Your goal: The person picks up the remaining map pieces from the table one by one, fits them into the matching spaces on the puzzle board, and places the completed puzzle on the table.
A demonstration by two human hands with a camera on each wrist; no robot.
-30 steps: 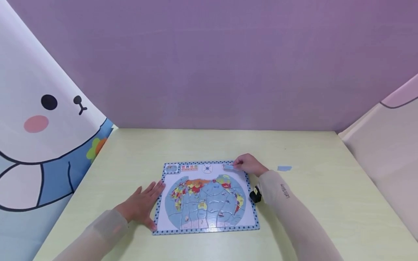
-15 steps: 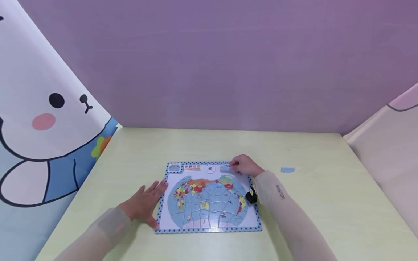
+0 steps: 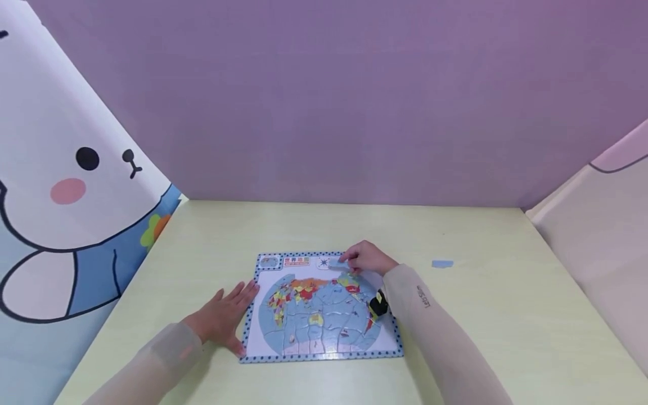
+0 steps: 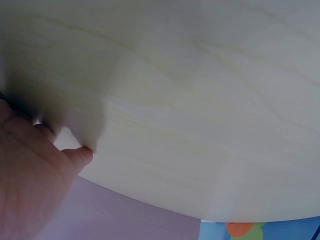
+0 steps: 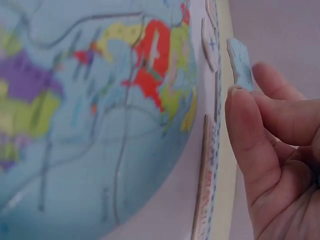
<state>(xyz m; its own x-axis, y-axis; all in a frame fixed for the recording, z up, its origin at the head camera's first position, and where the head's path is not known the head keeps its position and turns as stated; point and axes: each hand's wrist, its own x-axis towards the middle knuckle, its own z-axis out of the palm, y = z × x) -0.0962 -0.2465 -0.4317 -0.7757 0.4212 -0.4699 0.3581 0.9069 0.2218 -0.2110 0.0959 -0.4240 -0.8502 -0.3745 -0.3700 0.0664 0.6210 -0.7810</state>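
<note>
A world map jigsaw puzzle (image 3: 324, 306) lies on the table in a white board with a blue dotted border (image 3: 324, 358). White backing shows above the map's flat top edge. My right hand (image 3: 367, 259) is over the board's upper right part. Between thumb and index finger it pinches a thin light-blue puzzle piece (image 5: 241, 64), raised off the board in the right wrist view. My left hand (image 3: 223, 318) rests at the board's left edge with fingers spread and straight. In the left wrist view only part of this hand (image 4: 35, 175) shows.
Another light-blue puzzle piece (image 3: 442, 264) lies on the pale wooden table (image 3: 481, 315), right of the board. A purple wall (image 3: 324, 112) rises behind the table. Printed cloth with a cartoon animal (image 3: 76, 185) hangs at the left.
Carrying the puzzle piece, my right hand has moved left along the board's top, from the upper right corner towards the compass mark. My left hand has stayed at the board's left edge.
</note>
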